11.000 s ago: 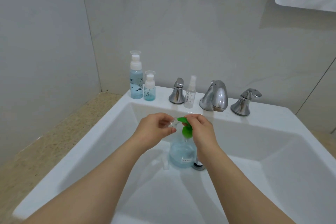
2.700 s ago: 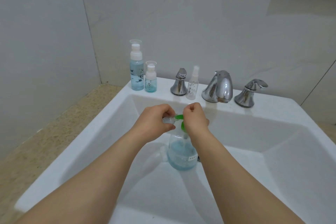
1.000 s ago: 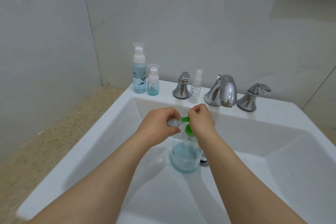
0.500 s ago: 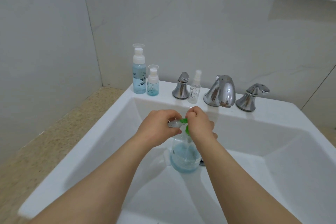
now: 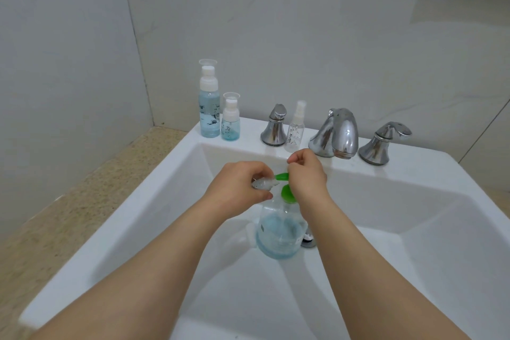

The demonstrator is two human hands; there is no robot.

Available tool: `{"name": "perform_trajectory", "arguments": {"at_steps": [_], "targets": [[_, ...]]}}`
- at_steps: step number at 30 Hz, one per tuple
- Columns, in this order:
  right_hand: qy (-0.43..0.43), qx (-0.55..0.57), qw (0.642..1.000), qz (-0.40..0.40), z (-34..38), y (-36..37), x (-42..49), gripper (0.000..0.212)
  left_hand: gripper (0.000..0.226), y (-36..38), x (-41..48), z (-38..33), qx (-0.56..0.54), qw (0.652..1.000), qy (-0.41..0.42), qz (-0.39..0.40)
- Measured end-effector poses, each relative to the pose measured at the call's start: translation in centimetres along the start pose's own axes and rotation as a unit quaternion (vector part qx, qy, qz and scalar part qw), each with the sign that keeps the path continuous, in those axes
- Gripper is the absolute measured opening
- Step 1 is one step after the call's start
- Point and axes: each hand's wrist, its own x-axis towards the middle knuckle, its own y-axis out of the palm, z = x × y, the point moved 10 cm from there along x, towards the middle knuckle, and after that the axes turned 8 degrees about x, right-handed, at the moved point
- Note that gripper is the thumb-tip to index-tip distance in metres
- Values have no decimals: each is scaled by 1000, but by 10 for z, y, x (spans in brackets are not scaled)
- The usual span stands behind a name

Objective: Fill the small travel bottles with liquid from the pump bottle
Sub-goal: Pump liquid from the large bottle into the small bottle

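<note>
Right hand (image 5: 306,174) risen off green pump head (image 5: 282,176); grip closed, seemingly empty. Left hand (image 5: 237,188) clamps small bottle (image 5: 263,183) at spout.

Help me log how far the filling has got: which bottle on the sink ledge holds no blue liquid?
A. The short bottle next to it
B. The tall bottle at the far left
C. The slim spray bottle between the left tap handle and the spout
C: the slim spray bottle looks clear all the way down, while the tall bottle and the short bottle beside it both show blue liquid.
</note>
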Motion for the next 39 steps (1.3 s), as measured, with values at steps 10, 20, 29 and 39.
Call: {"name": "perform_trajectory", "arguments": {"at_steps": [10, 20, 29, 39], "targets": [[7, -42, 999, 13, -5, 5, 1, 31, 32, -3, -1, -4, -10, 1000, 7, -3], [9, -152, 988, 15, -5, 8, -5, 28, 29, 1, -2, -2, 15, 1000, -1, 9], [-7, -118, 993, 20, 1, 7, -4, 27, 30, 0, -1, 0, 6, 1000, -3, 2], [-7, -66, 998, 19, 1, 5, -2, 25, 31, -1, -2, -3, -10, 1000, 2, 2]]}}
